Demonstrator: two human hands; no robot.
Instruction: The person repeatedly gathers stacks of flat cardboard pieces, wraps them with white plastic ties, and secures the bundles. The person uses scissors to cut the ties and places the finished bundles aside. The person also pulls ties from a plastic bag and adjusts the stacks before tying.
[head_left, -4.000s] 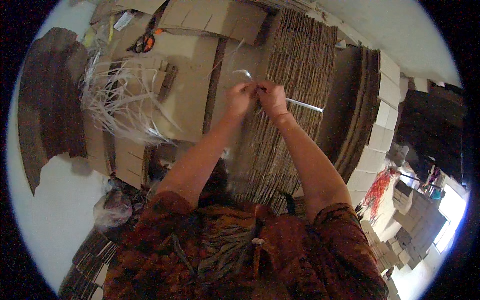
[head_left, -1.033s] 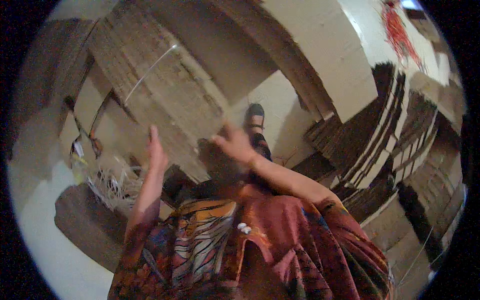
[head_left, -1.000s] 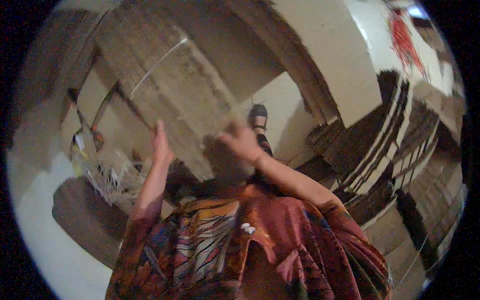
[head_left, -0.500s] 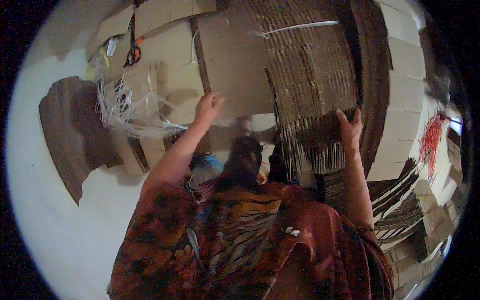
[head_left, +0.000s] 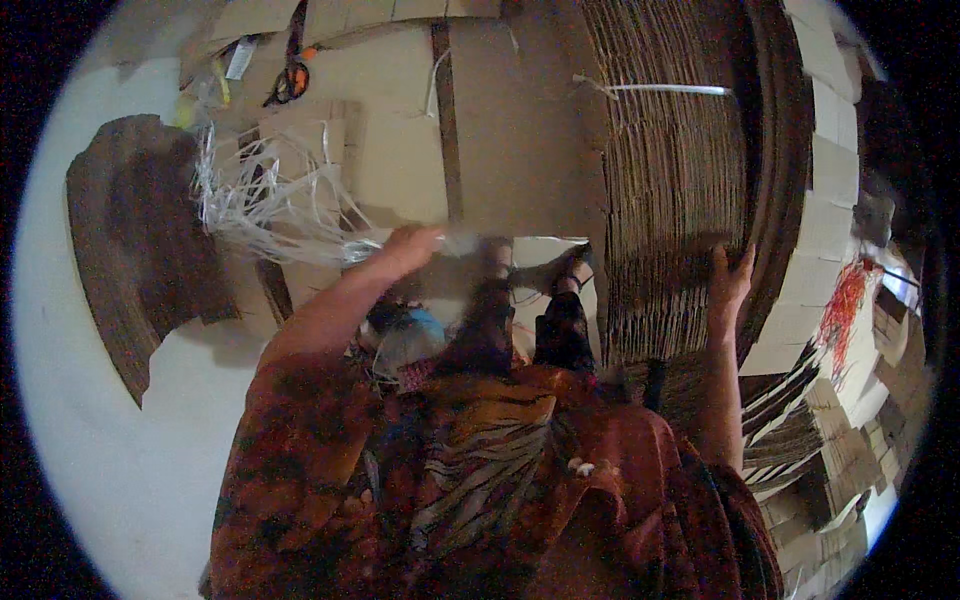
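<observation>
Cardboard stack (head_left: 680, 200) by right edge of cardboard sheet (head_left: 525, 150), white strap (head_left: 670, 90) across stack; right hand (head_left: 730, 283) spread wide at stack's right side; left hand (head_left: 415, 246) by sheet's near left corner, cannot tell grip

Flat cardboard (head_left: 400, 140) carries scissors (head_left: 291, 82) and tangled white strips (head_left: 243, 212).

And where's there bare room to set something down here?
The flat cardboard looks mostly bare between the dark strip and the strapped stack. It's crowded farther left, around the scissors and tangled white strips.
</observation>
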